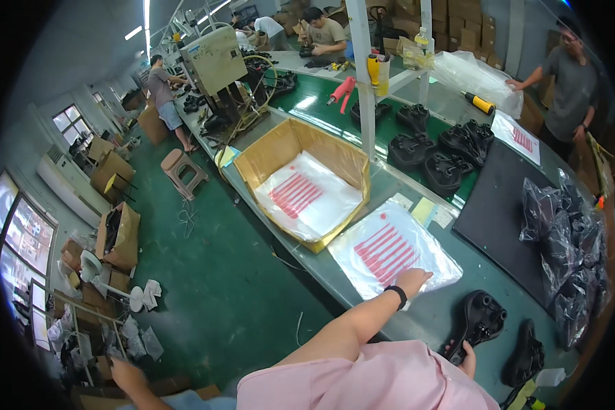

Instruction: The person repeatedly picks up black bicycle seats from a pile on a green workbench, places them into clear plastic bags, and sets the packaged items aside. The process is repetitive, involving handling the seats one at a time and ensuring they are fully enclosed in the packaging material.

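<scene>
The black saddle-shaped part (482,316) sits above the bench (485,275) in your right hand (466,360), whose digits close around its near end, apparently to steady it; most of the part extends forward of that hand. To its left, your left hand (415,279) rests on the printed clear bags (389,249), stacked flat, presumably for easy reach; whether its fingertips pinch one, you cannot tell. Beyond stands an open cardboard box (321,139) holding similar bags.
</scene>
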`<action>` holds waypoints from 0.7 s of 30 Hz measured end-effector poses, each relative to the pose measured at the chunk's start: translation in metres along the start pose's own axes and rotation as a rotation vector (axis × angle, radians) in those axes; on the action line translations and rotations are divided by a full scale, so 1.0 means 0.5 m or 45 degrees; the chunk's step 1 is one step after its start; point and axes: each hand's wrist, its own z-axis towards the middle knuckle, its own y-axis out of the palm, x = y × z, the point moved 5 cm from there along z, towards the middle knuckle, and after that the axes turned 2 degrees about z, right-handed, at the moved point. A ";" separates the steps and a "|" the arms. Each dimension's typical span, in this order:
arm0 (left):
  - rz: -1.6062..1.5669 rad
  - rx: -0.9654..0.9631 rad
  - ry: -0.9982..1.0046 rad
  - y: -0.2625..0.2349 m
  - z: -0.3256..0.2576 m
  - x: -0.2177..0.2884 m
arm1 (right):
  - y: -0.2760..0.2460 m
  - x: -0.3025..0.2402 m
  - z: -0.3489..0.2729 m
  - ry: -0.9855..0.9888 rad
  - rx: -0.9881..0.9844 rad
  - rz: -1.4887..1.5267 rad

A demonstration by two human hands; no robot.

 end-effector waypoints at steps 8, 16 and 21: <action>-0.395 -0.153 -0.019 -0.057 -0.005 -0.056 | 0.052 -0.059 -0.033 -0.362 -0.094 -0.244; -0.624 -0.221 0.113 -0.037 0.002 0.055 | 0.358 -0.014 0.087 -0.193 -0.595 -0.159; -1.043 -0.217 -0.267 -0.060 -0.009 -0.041 | 0.412 0.018 0.205 -0.151 -0.461 -0.142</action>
